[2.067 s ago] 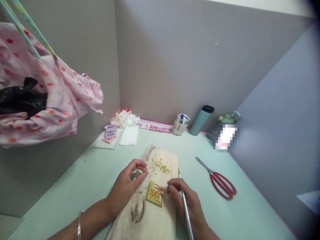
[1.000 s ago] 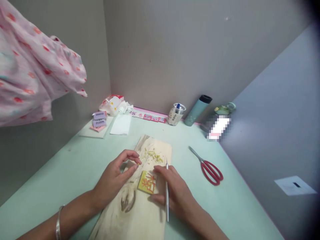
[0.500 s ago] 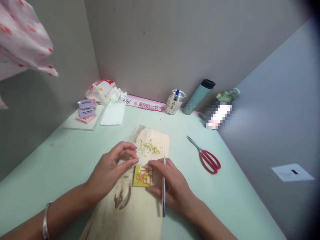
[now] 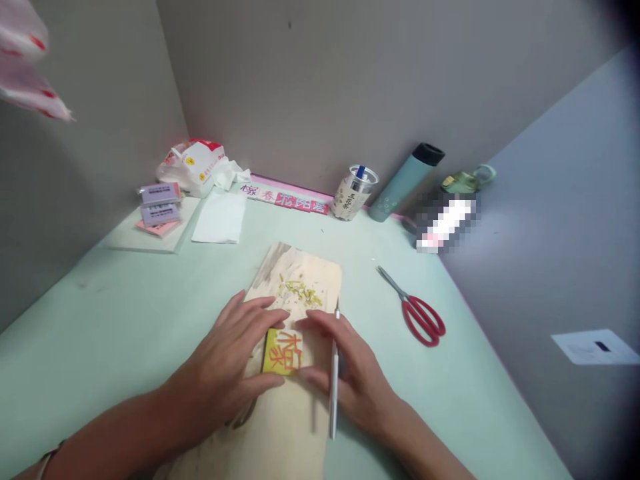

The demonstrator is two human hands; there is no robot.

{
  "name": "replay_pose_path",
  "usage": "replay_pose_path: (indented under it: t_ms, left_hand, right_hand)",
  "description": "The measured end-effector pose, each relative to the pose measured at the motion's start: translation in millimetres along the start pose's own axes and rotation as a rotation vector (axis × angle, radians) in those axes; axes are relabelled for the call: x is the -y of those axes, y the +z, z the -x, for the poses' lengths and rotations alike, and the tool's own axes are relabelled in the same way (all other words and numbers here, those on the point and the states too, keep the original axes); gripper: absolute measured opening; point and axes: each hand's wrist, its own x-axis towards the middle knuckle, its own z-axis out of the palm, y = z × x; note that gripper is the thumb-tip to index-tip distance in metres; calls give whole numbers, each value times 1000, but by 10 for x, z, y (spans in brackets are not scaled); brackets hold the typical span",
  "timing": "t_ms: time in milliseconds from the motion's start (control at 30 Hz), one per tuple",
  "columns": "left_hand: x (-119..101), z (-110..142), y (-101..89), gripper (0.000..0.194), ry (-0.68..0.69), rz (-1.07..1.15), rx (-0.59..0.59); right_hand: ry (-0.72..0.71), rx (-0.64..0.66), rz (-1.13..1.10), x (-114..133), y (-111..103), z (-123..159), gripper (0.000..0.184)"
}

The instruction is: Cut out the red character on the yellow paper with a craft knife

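Observation:
A small yellow square carving block [image 4: 281, 352] with an orange-red character on its face lies on a wooden board [image 4: 300, 427]. My left hand [image 4: 240, 357] closes round it from the left, thumb at the near edge and index finger at the far edge. On the other side is my right hand [image 4: 350, 363], its thumb and fingertips close to the block's right corners. A slim silver craft knife [image 4: 334, 387] is held in that hand, blade pointing away from me. Yellow-green shavings [image 4: 303, 291] are scattered on the board beyond the block.
Red-handled scissors [image 4: 420, 317] lie to the right. Along the back stand a labelled cup [image 4: 350, 197], a teal tumbler [image 4: 407, 180] and a strip of coloured character pieces [image 4: 285, 199]. Wrapped purple blocks [image 4: 160, 203], white paper [image 4: 219, 220] and a tissue pack [image 4: 193, 163] lie back left.
My left hand has come down from above the block's left side to grip its far and near edges. My right hand has shifted slightly right with the knife; the view has also moved a little.

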Motion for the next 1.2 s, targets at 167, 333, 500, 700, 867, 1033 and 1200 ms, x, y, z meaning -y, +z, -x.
replay_pose_path:
  t_ms: [167, 333, 500, 700, 867, 1033, 1200]
  left_hand:
    - [47, 19, -6, 54, -2, -9, 16]
    - [56, 40, -22, 50, -11, 61, 15]
    - [21, 31, -30, 49, -41, 108, 16]
    - [19, 35, -42, 48, -27, 87, 13]
    - [32, 30, -24, 47, -22, 95, 6]
    - [29, 31, -29, 46, -20, 102, 19]
    - [12, 20, -35, 49, -5, 89, 15]
  right_hand:
    - [224, -181, -335, 49, -46, 3, 34]
    - [226, -189, -360, 95, -67, -8, 48]
    - [335, -177, -393, 185, -3, -33, 19]
    - [464, -212, -438, 246, 42, -36, 17]
    - [444, -171, -494, 227, 49, -30, 13]
    - [436, -214, -606, 209, 112, -5, 26]
    - [434, -241, -548, 244, 149, 7, 24]
